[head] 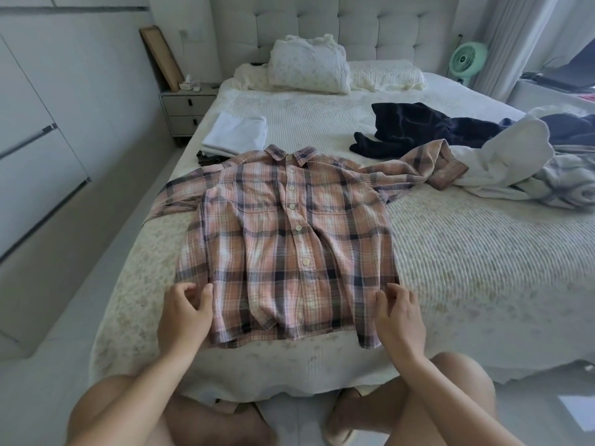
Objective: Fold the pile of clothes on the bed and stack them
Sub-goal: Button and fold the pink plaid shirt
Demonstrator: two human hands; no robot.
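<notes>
I had a pink plaid shirt (289,239) lying flat, front up and buttoned, near the foot of the bed (467,259). Its collar pointed toward the headboard, and its right-side sleeve trailed off toward the heap of unfolded clothes (502,162) on the bed's right side. That heap held a dark navy garment (418,127), something white and a grey plaid piece, all tangled together.

My left hand (185,313) sat at the shirt's lower left corner, fingers curled with the thumb against the fabric edge; it looked like a pinch on the cloth, though motion blur kept me from being certain. My right hand (399,320) was at the lower right corner in much the same pose, thumb and fingers closing on the hem.

A small stack of folded clothes (235,133) sat on the bed's left edge just beyond the shirt's shoulder: white pieces on top, something dark at the bottom. Two pillows (309,69) rested against the headboard. The nightstand (186,111) beside the bed had both drawers closed, so I could not see any contents.
</notes>
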